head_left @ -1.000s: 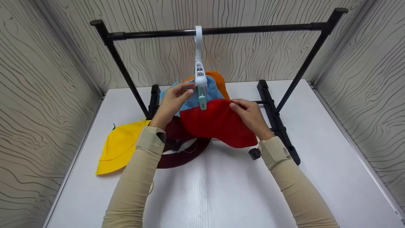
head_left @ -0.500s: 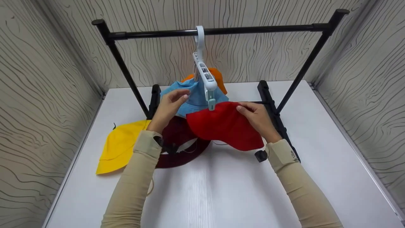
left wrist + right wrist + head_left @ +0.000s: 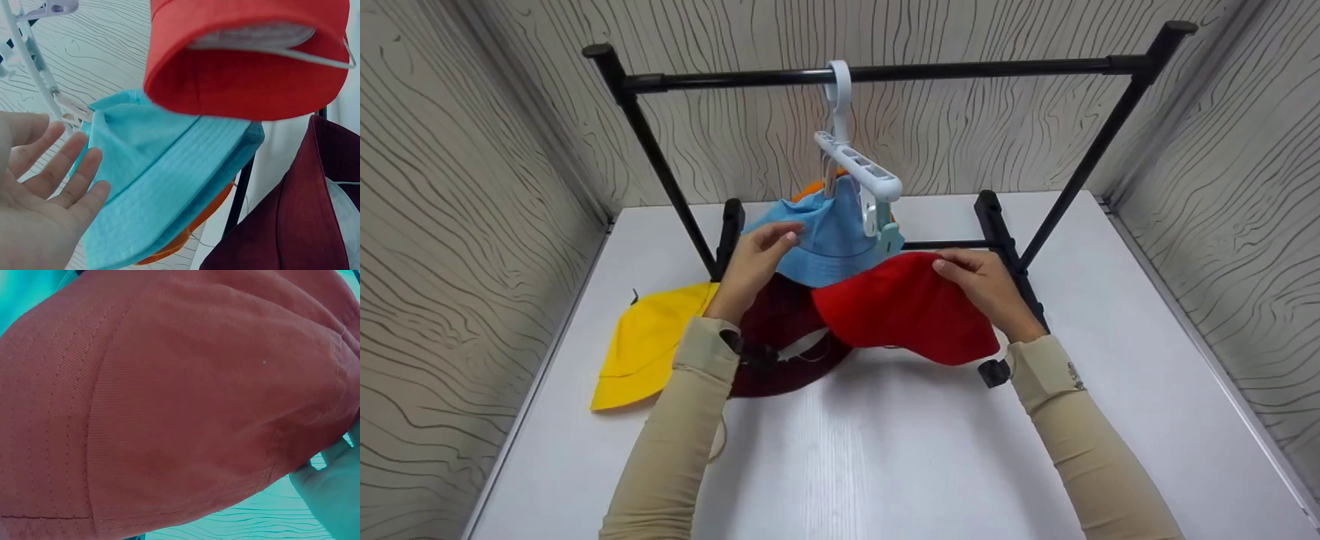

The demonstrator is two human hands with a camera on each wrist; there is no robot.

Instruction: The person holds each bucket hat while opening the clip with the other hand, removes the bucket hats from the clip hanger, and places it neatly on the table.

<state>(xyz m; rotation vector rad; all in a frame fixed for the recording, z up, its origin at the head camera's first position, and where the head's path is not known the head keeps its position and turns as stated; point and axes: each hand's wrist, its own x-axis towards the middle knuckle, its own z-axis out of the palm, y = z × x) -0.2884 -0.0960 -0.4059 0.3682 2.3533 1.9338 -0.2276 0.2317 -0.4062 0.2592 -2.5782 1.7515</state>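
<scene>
Rack (image 3: 960,72), blue hat (image 3: 832,244) hiding probable orange hat (image 3: 170,247)

A red hat (image 3: 185,410) with a stitched brim fills most of the view, the right grip (image 3: 332,486) holding it.

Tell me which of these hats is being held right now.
The red bucket hat, gripped at its crown by the right hand. Neither hand holds the yellow hat, maroon hat, light blue hat or orange hat.
</scene>
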